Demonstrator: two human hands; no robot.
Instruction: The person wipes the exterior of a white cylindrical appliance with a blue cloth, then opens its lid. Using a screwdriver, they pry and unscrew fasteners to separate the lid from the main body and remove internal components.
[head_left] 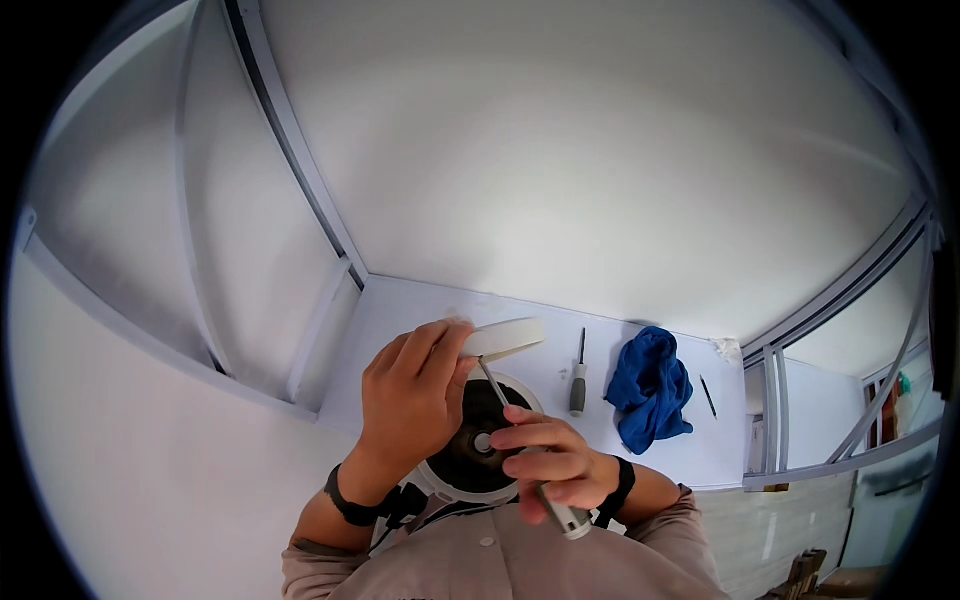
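My left hand [408, 400] is closed on one end of a white, curved plastic piece [512, 336], held up above the table. A screwdriver [568, 518] with a grey and white handle is gripped in my right hand [556, 455]. Its thin shaft slants up and left, and the tip is at the lower edge of the white piece, close to my left fingertips; whether it sits in a screw is too small to tell. Beneath both hands, close to my body, stands a round white appliance [522, 392] with a dark hollow inside and a pale hub at its centre.
On the white table [395, 312], right of my hands, lies a second screwdriver [579, 388] beside a few tiny bits [563, 375]. Farther right are a crumpled blue cloth [650, 390], a thin black rod [708, 397] and white scraps [728, 349]. Metal frame posts [300, 165] border the table.
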